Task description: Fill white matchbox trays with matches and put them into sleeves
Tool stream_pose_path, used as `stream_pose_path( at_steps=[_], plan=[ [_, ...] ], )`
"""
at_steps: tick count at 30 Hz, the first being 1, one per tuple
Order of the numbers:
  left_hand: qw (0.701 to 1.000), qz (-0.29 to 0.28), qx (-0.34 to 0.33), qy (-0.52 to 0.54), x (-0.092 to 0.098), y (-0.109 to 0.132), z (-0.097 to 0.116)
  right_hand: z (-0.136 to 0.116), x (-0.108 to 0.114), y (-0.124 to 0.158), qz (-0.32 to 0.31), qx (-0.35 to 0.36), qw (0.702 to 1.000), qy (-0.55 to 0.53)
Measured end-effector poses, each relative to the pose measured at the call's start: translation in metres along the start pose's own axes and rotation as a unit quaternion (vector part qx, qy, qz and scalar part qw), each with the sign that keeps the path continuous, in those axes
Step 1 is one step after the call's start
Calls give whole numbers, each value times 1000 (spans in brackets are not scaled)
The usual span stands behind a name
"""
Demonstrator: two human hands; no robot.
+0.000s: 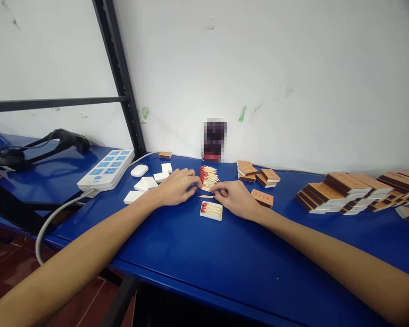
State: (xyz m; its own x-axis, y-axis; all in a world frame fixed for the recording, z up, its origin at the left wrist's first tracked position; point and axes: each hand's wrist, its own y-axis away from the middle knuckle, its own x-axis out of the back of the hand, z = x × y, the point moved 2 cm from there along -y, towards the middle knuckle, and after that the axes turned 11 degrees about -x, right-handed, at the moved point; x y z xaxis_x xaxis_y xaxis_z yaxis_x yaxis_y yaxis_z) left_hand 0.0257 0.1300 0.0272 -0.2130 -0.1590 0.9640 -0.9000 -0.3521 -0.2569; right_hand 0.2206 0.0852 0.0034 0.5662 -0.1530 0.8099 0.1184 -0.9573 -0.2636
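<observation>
A pile of red-tipped matches point(209, 177) lies on the blue table between my two hands. My left hand point(179, 187) reaches to the pile's left side, fingers curved at the red heads, with a gap between thumb and index finger. From the right, my right hand point(236, 197) has its thumb and fingers closed at the end of a single match point(206, 196), just in front of the pile. Nearer to me sits a white matchbox tray point(211, 219) with matches in it, their red heads to the left. Neither hand touches this tray.
White trays point(146, 184) and a white rounded case point(139, 170) lie left, beside a power strip point(105, 170). Several matchboxes point(262, 198) lie right of the pile, with stacked matchboxes point(344, 184) farther right. A black rack post point(121, 77) stands at the back left.
</observation>
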Motion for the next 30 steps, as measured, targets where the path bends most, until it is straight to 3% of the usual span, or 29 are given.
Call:
stream_pose_path(
  at_steps=[11,30],
  plan=[
    [1000,2,-10,21,-2,0,-1,-1,1,2,-17,-1,998,-62],
    [1000,1,-1,28,-5,-6,3,-3,3,0,-26,-30,996,-74]
  ],
)
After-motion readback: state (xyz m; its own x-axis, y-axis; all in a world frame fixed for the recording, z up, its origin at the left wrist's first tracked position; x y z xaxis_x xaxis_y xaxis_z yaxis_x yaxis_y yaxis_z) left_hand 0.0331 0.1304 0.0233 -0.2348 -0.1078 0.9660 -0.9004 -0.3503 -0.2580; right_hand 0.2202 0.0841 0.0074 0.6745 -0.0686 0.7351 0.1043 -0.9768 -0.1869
